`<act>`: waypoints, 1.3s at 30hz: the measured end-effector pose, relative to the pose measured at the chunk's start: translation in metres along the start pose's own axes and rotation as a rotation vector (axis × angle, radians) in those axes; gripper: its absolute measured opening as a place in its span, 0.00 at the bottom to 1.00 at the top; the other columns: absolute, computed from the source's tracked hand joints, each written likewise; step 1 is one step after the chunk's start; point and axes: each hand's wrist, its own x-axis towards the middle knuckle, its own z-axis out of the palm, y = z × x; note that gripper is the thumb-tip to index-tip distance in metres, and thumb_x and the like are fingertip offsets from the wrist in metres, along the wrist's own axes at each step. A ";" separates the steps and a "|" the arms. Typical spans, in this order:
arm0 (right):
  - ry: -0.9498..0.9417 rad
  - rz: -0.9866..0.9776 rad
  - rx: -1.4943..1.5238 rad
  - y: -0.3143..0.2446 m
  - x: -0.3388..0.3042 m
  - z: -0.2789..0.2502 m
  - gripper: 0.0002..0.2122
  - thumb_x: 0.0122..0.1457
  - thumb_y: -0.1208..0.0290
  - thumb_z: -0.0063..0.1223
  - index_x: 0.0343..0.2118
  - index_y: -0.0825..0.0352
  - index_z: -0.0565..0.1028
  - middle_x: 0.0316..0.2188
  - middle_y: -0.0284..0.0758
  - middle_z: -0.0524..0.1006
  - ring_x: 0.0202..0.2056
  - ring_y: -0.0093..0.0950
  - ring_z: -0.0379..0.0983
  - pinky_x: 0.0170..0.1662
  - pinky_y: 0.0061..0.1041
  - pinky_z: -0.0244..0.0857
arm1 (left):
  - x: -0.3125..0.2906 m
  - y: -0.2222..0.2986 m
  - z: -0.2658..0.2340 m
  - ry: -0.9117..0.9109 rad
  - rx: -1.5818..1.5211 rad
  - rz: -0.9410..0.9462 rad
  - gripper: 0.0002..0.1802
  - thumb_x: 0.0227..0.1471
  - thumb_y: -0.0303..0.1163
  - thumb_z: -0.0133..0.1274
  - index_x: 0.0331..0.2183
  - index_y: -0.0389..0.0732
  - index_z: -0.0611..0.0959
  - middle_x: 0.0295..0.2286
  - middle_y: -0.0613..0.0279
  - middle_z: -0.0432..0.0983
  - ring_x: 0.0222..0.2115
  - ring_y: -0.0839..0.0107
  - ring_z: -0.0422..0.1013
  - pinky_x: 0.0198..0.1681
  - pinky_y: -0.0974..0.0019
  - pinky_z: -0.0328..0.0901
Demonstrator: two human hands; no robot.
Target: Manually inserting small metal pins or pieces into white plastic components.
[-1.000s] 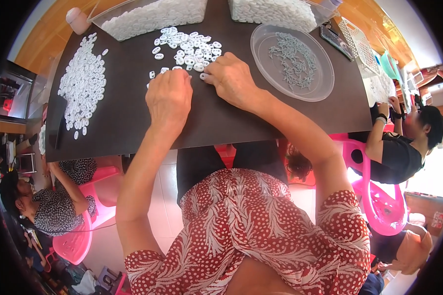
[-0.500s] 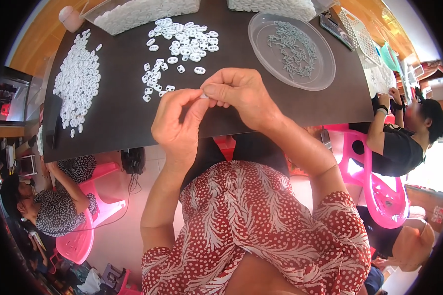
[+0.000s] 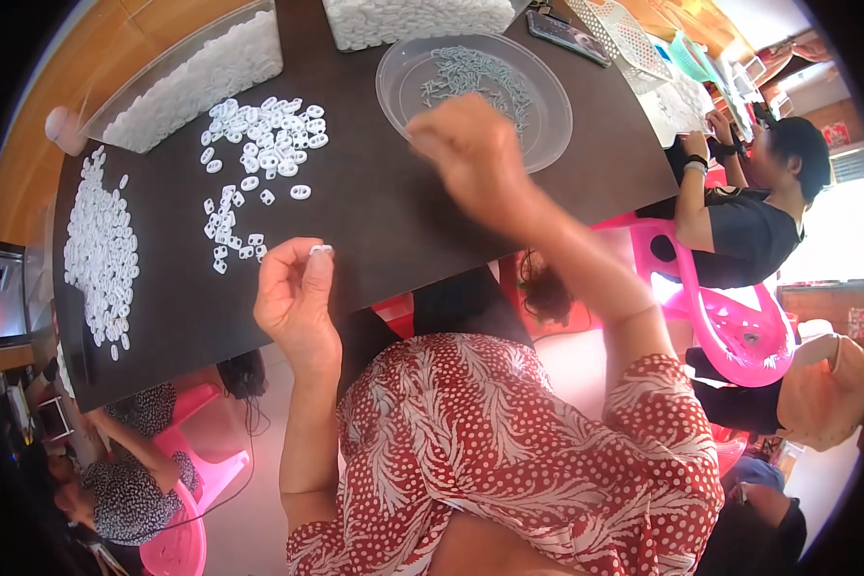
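Between the thumb and fingers of my left hand [image 3: 300, 300] I pinch a small white plastic piece [image 3: 321, 250], just above the table's near side. My right hand [image 3: 470, 154] is over the near edge of a clear round dish [image 3: 555, 125] that holds a heap of small grey-green screws or pins [image 3: 475, 77]. That hand is blurred and its fingertips are curled out of sight. Left of my hands lie a loose pile of white oval pieces with two holes [image 3: 276, 134] and a smaller group of white squarish pieces [image 3: 223, 226].
Another long pile of white oval pieces [image 3: 101, 250] lies along the dark table's left side. Two clear bins of white pieces [image 3: 202, 82] stand at the back, with a phone [image 3: 568, 38] beyond the dish. People sit on pink chairs [image 3: 739, 326] at both sides.
My hands were together at the white piece and have parted. The right has moved over toward the dish; the left keeps the piece. The whole view has shifted and turned.
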 end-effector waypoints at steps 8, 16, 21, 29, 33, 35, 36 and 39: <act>-0.209 -0.014 -0.425 0.080 0.021 0.016 0.03 0.42 0.75 0.57 0.21 0.68 0.76 0.23 0.41 0.75 0.31 0.42 0.70 0.32 0.39 0.66 | -0.006 -0.013 0.001 -0.102 0.125 0.028 0.05 0.51 0.24 0.55 0.32 0.35 0.77 0.28 0.70 0.72 0.28 0.83 0.65 0.33 0.80 0.61; -0.363 -0.005 -0.453 0.085 0.030 0.026 0.03 0.45 0.76 0.51 0.21 0.68 0.74 0.24 0.42 0.75 0.34 0.44 0.70 0.35 0.40 0.66 | -0.008 -0.012 -0.001 -0.130 0.148 0.066 0.06 0.50 0.24 0.56 0.32 0.34 0.78 0.28 0.66 0.73 0.28 0.81 0.67 0.33 0.79 0.62; -0.391 0.100 -0.354 0.083 0.032 0.018 0.05 0.45 0.76 0.47 0.20 0.69 0.74 0.24 0.47 0.75 0.33 0.48 0.71 0.34 0.42 0.66 | -0.008 -0.013 -0.003 -0.142 0.148 0.081 0.05 0.50 0.24 0.56 0.32 0.34 0.78 0.28 0.67 0.73 0.28 0.82 0.66 0.32 0.80 0.61; -0.397 0.199 -0.237 0.073 0.035 0.014 0.05 0.45 0.74 0.49 0.20 0.69 0.74 0.23 0.48 0.75 0.33 0.48 0.70 0.37 0.43 0.65 | -0.008 -0.012 -0.004 -0.151 0.153 0.088 0.05 0.50 0.24 0.56 0.32 0.34 0.79 0.27 0.68 0.73 0.27 0.83 0.65 0.29 0.80 0.59; -0.386 0.040 -0.337 0.083 0.033 0.026 0.05 0.45 0.74 0.49 0.20 0.69 0.73 0.22 0.48 0.74 0.34 0.48 0.70 0.37 0.42 0.64 | -0.007 -0.012 -0.002 -0.149 0.184 0.104 0.05 0.50 0.24 0.56 0.32 0.34 0.79 0.27 0.68 0.72 0.26 0.84 0.64 0.29 0.81 0.59; -0.417 -0.018 -0.383 0.084 0.036 0.026 0.05 0.46 0.73 0.50 0.20 0.69 0.73 0.21 0.46 0.75 0.32 0.47 0.71 0.36 0.43 0.64 | -0.008 -0.011 -0.001 -0.143 0.184 0.094 0.05 0.50 0.24 0.56 0.31 0.34 0.78 0.26 0.69 0.71 0.26 0.83 0.64 0.29 0.80 0.59; -0.417 -0.020 -0.382 0.084 0.035 0.024 0.05 0.46 0.73 0.50 0.20 0.69 0.73 0.21 0.46 0.75 0.32 0.47 0.71 0.36 0.43 0.64 | -0.008 -0.010 -0.001 -0.141 0.182 0.083 0.04 0.50 0.23 0.56 0.30 0.34 0.77 0.26 0.69 0.71 0.26 0.82 0.63 0.30 0.79 0.59; -0.420 0.170 -0.215 0.072 0.036 0.014 0.07 0.46 0.72 0.50 0.18 0.70 0.72 0.21 0.44 0.75 0.29 0.46 0.72 0.34 0.41 0.65 | -0.009 -0.011 -0.002 -0.144 0.189 0.110 0.04 0.50 0.24 0.56 0.30 0.34 0.77 0.26 0.69 0.71 0.26 0.82 0.63 0.30 0.79 0.59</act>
